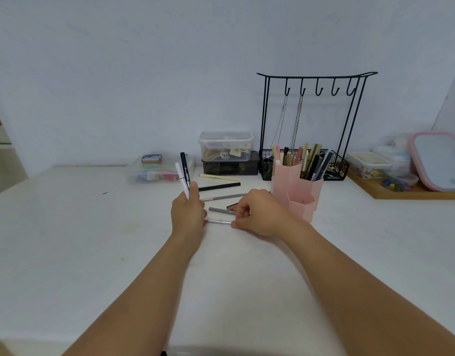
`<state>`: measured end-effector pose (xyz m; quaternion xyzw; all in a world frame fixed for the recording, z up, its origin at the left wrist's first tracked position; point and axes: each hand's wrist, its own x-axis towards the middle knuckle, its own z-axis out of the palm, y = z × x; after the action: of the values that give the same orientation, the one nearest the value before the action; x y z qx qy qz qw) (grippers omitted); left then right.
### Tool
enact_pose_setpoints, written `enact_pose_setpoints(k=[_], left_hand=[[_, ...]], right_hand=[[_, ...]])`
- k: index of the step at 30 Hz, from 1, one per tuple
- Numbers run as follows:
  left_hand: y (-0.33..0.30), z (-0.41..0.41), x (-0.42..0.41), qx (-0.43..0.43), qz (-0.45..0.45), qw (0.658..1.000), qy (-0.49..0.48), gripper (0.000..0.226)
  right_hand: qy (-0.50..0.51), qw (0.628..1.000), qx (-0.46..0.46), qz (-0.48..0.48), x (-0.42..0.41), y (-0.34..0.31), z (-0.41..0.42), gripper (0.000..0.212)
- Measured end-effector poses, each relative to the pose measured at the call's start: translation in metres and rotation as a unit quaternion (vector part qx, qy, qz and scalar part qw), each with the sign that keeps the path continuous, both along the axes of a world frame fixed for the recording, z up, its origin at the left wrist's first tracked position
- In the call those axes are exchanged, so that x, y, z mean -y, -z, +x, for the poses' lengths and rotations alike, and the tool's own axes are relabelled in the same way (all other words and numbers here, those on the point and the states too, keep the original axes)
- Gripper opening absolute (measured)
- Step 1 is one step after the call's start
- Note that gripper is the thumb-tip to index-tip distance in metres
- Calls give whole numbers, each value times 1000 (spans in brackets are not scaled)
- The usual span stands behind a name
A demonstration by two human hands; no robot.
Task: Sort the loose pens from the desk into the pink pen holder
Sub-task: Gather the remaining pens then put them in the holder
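Note:
My left hand (188, 214) grips a white pen (181, 179) and a black pen (184, 167), both held upright above the white desk (93, 240). My right hand (257, 213) reaches down among the loose pens, its fingers curled around a grey pen (219, 210). A silver pen (217, 222) lies between the two hands. Further back lie another grey pen (226, 196), a black pen (218, 187) and a cream pen (220, 177). The pink pen holder (297, 191) stands just right of my right hand with several pens in it.
Behind the pens stand a clear lidded box (226, 146) on a dark box (231, 164), a clear flat box (154, 170) and a black wire hook rack (313, 124) with chains. A wooden tray (401, 192) with containers and a pink-rimmed mirror (438, 160) sits at the right.

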<state>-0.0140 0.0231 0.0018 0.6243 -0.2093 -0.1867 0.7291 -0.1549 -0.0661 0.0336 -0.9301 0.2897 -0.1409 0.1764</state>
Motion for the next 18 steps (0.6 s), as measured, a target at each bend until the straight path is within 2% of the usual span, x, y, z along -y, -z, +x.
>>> enact_pose_setpoints(k=[8, 12, 14, 16, 18], left_hand=[[2, 0, 0, 34, 14, 999, 14, 43], [0, 0, 1, 24, 30, 999, 25, 38], [-2, -2, 0, 9, 19, 999, 42, 36], [-4, -4, -2, 0, 1, 998, 63, 34], [-5, -5, -4, 7, -14, 996, 83, 33]], right_hand=[[2, 1000, -1, 25, 6, 4, 3, 19], [26, 988, 109, 111, 5, 0, 1, 23], [25, 961, 182, 205, 3, -5, 1, 21], [-4, 915, 244, 321, -3, -8, 3, 19], [-32, 877, 282, 388, -10, -8, 7, 16]])
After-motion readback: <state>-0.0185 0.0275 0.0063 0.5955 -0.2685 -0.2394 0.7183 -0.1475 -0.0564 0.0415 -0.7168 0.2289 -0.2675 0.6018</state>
